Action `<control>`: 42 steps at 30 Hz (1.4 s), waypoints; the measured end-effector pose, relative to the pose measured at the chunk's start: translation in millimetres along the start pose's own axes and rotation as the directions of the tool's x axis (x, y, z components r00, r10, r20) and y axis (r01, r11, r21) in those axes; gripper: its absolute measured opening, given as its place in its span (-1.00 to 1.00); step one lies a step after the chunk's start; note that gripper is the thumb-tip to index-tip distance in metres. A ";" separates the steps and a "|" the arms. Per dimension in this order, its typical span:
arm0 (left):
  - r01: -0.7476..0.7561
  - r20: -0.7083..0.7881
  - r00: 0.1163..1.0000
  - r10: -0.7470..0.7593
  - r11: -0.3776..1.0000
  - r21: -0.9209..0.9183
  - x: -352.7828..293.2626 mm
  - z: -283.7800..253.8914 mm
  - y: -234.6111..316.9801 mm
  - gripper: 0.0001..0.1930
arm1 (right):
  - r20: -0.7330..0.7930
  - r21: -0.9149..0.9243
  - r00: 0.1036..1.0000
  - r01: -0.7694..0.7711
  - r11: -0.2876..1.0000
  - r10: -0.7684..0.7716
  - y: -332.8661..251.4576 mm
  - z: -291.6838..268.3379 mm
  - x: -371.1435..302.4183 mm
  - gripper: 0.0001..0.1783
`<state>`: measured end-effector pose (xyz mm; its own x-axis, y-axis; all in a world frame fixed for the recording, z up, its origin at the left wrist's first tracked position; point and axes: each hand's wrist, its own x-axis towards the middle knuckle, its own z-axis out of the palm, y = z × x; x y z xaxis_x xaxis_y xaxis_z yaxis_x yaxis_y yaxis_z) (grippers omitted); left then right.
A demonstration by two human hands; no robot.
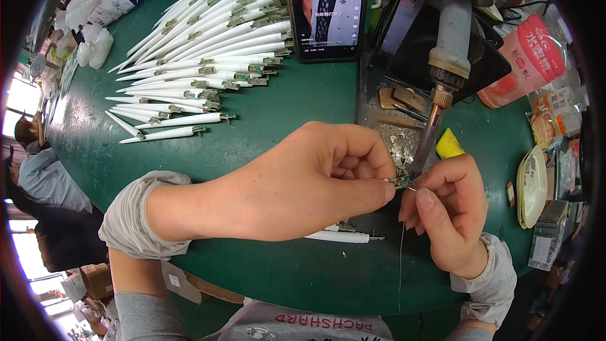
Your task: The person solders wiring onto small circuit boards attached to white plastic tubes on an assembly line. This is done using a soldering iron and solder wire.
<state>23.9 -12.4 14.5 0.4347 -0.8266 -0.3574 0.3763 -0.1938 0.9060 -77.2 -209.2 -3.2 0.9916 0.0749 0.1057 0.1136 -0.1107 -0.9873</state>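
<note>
My left hand [315,180] is closed, with thumb and forefinger pinching a small green circuit board [402,182]; whatever it is attached to is hidden by the hand. The board is right at the lower end of a soldering iron [431,129], which hangs tip down. Beside it, my right hand [451,215] pinches a thin solder wire [400,265], its upper end close to the board and its length trailing toward me. Beneath my left wrist lie white pen-shaped sticks [341,236], partly covered.
Many white pen-shaped sticks [208,44] with green boards at their ends fan across the green table [303,98]. A phone [326,19] stands at the back. Right of the iron are a yellow sponge [449,144], a pink pack [527,60] and a pale dish [534,186].
</note>
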 end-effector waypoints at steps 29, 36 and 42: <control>0.060 -0.049 0.997 -0.056 0.994 0.087 -6.7 1.8 5.2 -0.95 | -0.008 0.063 1.000 0.008 0.998 -0.008 15.6 -3.1 1.1 -0.84; -0.226 -0.007 0.959 0.283 0.781 0.582 -7.6 3.3 -22.1 -0.87 | 0.009 0.054 1.000 -0.019 0.998 0.019 19.8 -3.1 -1.5 -0.85; -0.346 0.183 0.844 0.504 0.250 0.904 -12.4 11.1 -40.1 -0.78 | -0.015 0.034 1.000 -0.008 0.999 0.009 21.2 -2.4 -5.5 -0.85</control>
<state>-5.6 -0.2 -14.8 0.4066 -0.8921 0.1971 -0.7961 -0.2402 0.5554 -80.1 -214.3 -24.5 0.9934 0.0592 0.0987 0.1032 -0.0780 -0.9916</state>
